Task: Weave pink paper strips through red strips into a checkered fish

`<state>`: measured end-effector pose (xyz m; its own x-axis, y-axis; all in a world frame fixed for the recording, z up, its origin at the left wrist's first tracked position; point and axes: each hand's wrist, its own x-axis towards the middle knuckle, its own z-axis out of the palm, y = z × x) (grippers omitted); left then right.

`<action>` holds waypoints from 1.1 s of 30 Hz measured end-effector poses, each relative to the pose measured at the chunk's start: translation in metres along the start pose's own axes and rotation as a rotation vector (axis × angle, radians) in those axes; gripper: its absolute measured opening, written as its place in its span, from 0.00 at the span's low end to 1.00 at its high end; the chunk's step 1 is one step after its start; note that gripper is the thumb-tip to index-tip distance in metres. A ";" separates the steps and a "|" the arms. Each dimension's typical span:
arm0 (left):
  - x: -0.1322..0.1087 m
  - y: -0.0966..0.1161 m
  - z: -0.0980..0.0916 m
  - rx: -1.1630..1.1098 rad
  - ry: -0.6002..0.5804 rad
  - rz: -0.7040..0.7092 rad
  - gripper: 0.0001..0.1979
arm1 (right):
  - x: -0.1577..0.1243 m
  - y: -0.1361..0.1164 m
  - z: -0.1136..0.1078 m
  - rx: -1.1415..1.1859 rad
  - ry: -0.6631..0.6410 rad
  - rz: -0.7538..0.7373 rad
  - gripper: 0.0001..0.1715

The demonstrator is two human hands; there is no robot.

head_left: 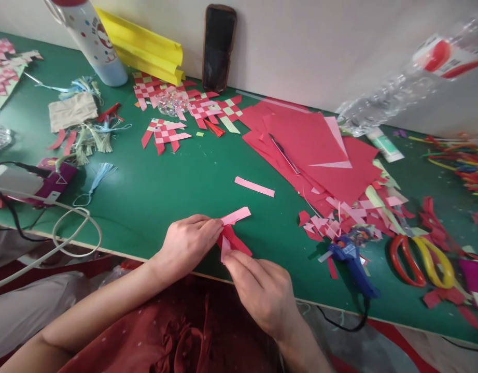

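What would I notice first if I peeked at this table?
At the front edge of the green table, the left hand and right hand pinch crossed pink and red paper strips between them. Behind, to the right, spreads a big pile of flat red paper sheets, and near the back wall lie woven red-and-pink checkered paper pieces.

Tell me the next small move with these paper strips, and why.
Probably weave the short pink paper strip across the red paper strips and press the crossing flat. The left hand pinches the pink one where it meets the red, the right hand pins their lower ends, and most of the pink strip sticks out free.
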<state>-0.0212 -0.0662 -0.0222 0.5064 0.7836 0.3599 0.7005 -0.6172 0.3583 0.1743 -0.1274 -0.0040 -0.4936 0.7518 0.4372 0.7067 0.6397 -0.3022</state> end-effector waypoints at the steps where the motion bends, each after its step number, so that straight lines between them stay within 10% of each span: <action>1: 0.000 0.000 0.000 -0.004 -0.005 -0.003 0.10 | 0.002 0.000 -0.001 0.009 -0.002 -0.007 0.16; 11: 0.000 0.000 -0.001 0.008 -0.007 0.000 0.10 | 0.016 0.010 0.002 0.095 0.118 0.331 0.17; 15: 0.000 -0.001 0.001 0.006 0.011 0.009 0.10 | 0.017 0.014 0.003 0.236 -0.034 0.528 0.22; 33: 0.001 -0.002 0.001 -0.041 0.044 0.020 0.09 | 0.021 0.023 0.001 0.167 -0.038 0.292 0.08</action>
<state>-0.0220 -0.0641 -0.0238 0.4969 0.7680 0.4041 0.6688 -0.6356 0.3856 0.1801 -0.0970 -0.0028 -0.3032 0.9108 0.2802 0.7300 0.4110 -0.5460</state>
